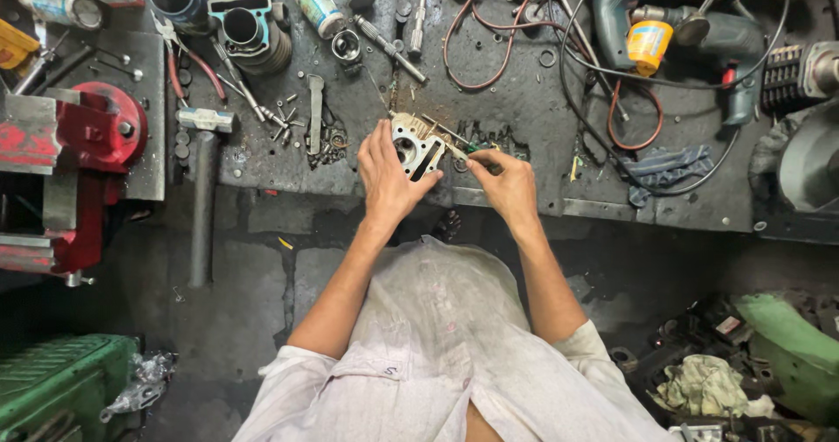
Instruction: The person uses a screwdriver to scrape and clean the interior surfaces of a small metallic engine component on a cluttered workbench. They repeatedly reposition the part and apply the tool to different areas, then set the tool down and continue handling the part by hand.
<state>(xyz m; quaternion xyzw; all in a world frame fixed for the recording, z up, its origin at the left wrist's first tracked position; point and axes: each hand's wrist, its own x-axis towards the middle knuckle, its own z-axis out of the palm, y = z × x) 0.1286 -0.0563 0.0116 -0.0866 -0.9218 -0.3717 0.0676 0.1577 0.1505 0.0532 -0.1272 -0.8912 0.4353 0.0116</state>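
Hands meet at the near edge of the worktop (524,101), a dark, grimy metal slab strewn with parts. Our left hand (389,175) reaches up from a bent elbow, forearm angled inward, palm down and fingers curled over the left side of a small silver engine casting (418,145); its grip is closed on that casting, which it holds tilted at the worktop's front edge. Our right hand (505,184) comes in from the other side, wrist cocked, thumb and fingers pinched narrow round a slim green-handled tool (463,150) whose tip points at the casting's right edge (whether the tip actually touches the metal we cannot tell, as the view is too small there).

Just left of the casting lie a flat wrench (315,114) and a scatter of bolts (284,114). Further left a hammer (203,197) hangs over the edge, near a red vise (96,136). A finned cylinder (249,31) stands at the back. To the right, well apart from the hands, rest a blue rag (669,167), a teal electric drill (690,31) and its looping black cable (603,70).
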